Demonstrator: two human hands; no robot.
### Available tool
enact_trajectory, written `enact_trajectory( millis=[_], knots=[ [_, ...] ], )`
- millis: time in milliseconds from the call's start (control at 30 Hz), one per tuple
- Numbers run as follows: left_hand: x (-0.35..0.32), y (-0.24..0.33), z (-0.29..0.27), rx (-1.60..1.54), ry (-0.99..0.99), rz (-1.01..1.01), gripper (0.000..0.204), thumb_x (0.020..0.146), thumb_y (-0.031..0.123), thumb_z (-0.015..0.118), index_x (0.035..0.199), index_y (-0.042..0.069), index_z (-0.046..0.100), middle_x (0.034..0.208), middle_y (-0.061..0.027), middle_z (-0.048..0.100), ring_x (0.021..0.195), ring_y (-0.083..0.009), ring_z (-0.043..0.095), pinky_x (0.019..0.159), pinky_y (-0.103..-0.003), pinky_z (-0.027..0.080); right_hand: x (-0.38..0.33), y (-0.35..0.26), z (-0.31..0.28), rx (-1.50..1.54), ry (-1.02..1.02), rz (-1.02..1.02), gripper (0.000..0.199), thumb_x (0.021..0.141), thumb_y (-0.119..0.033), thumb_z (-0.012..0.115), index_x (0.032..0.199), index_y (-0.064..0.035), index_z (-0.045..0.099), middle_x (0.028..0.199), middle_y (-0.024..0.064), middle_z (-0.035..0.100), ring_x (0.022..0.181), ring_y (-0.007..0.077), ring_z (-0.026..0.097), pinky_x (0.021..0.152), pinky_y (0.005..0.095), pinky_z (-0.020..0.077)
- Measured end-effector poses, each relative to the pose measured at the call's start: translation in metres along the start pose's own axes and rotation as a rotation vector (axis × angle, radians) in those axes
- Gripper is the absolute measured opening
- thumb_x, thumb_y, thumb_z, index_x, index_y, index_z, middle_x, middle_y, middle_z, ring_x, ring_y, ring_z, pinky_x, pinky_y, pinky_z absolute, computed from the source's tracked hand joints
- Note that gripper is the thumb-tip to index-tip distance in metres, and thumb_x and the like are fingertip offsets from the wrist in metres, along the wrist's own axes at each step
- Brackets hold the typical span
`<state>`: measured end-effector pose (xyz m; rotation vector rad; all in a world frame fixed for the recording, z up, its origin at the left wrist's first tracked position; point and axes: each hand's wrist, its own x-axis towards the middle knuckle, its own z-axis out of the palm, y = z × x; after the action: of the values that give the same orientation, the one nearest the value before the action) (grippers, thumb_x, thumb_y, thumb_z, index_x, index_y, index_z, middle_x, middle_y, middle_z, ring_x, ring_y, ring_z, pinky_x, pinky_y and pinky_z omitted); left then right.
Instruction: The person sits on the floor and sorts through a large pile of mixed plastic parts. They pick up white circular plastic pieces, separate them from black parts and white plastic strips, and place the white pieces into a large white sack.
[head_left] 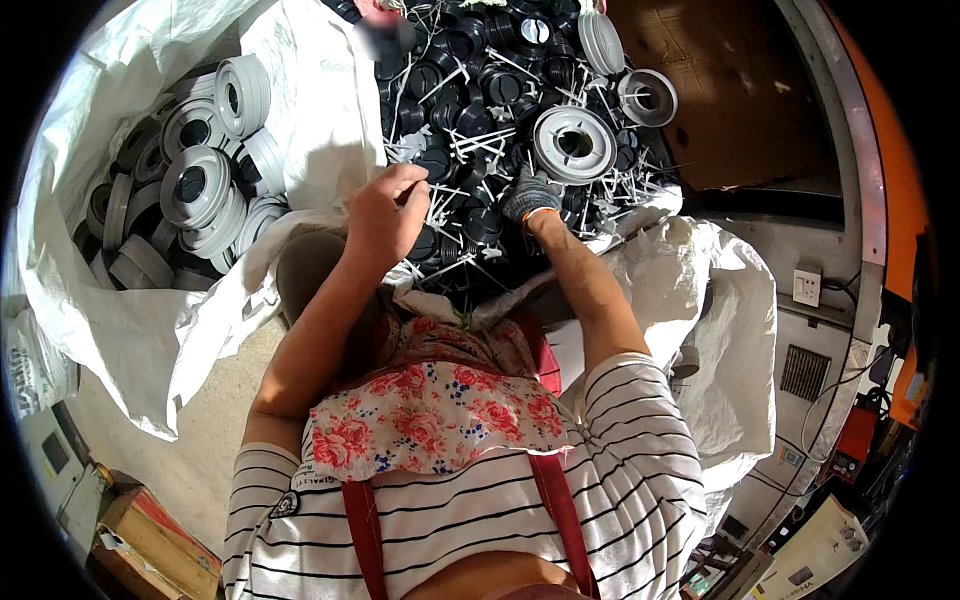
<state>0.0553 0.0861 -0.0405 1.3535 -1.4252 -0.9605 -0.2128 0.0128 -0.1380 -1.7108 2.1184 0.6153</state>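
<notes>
My left hand is bare, its fingers curled toward the thumb at the left edge of a heap of black plastic caps and thin white sprue sticks. A black cap lies just beyond its fingertips; whatever the fingers may pinch is too small to make out. My right hand, in a grey knit glove with an orange cuff, reaches down into the heap. Its fingertips are hidden among the parts. Right beside it, a light grey plastic ring with a central hole lies on top.
At left, a white woven sack holds several grey rings. Two more grey pieces, a ring and a round disc, lie at the heap's far right. Brown cardboard and a machine with an orange panel stand at right.
</notes>
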Motion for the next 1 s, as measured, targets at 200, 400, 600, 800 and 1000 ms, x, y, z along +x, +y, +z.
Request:
enact_trajectory(
  millis=[200, 400, 600, 800, 1000],
  knots=[
    [-0.001, -0.006, 0.0, -0.116, 0.024, -0.048, 0.018, 0.083, 0.009, 0.062, 0.098, 0.001, 0.064, 0.087, -0.0145, 0.068, 0.079, -0.0211, 0.067, 0.071, -0.03, 0.051, 0.004, 0.03, -0.005, 0.026, 0.151, -0.258, 0.033, 0.078, -0.029, 0.059, 0.1, -0.0044, 0.063, 0.1, 0.0251, 0.063, 0.097, 0.0375, 0.061, 0.086, 0.0427, 0.0485],
    [-0.001, -0.01, 0.005, -0.14, 0.09, 0.059, 0.017, 0.081, 0.008, 0.065, 0.097, 0.002, 0.065, 0.083, -0.0125, 0.068, 0.073, -0.0172, 0.065, 0.064, -0.027, 0.05, -0.023, 0.077, -0.054, 0.919, 0.251, -0.251, 0.039, 0.069, -0.016, 0.079, 0.1, 0.0023, 0.063, 0.081, 0.0054, 0.067, 0.072, 0.0102, 0.058, 0.069, 0.0253, 0.0502],
    [0.0, -0.021, 0.005, -0.104, 0.109, 0.088, 0.013, 0.081, 0.007, 0.065, 0.093, 0.003, 0.065, 0.082, -0.0122, 0.068, 0.074, -0.0211, 0.067, 0.066, -0.029, 0.052, -0.049, 0.092, -0.089, 0.832, 0.382, -0.279, 0.048, 0.074, -0.026, 0.075, 0.107, 0.0049, 0.06, 0.088, 0.0106, 0.069, 0.076, 0.0171, 0.063, 0.073, 0.0301, 0.0509],
    [0.004, -0.011, 0.002, 0.002, 0.024, -0.046, 0.018, 0.083, 0.015, 0.063, 0.094, 0.001, 0.065, 0.085, -0.0146, 0.069, 0.078, -0.0237, 0.068, 0.07, -0.031, 0.053, -0.054, 0.125, -0.072, 1.119, 0.437, -0.443, 0.037, 0.072, -0.015, 0.073, 0.106, -0.0075, 0.062, 0.087, 0.008, 0.069, 0.083, 0.0195, 0.066, 0.075, 0.0331, 0.053],
    [0.003, -0.007, -0.001, 0.043, -0.009, -0.08, 0.022, 0.084, 0.017, 0.061, 0.098, 0.0, 0.066, 0.086, -0.0152, 0.069, 0.079, -0.0226, 0.068, 0.071, -0.03, 0.052, -0.129, 0.116, -0.125, 1.875, 0.009, -0.361, 0.027, 0.069, -0.003, 0.073, 0.094, -0.0086, 0.066, 0.091, 0.0071, 0.068, 0.086, 0.0183, 0.065, 0.077, 0.0304, 0.0551]
  ],
)
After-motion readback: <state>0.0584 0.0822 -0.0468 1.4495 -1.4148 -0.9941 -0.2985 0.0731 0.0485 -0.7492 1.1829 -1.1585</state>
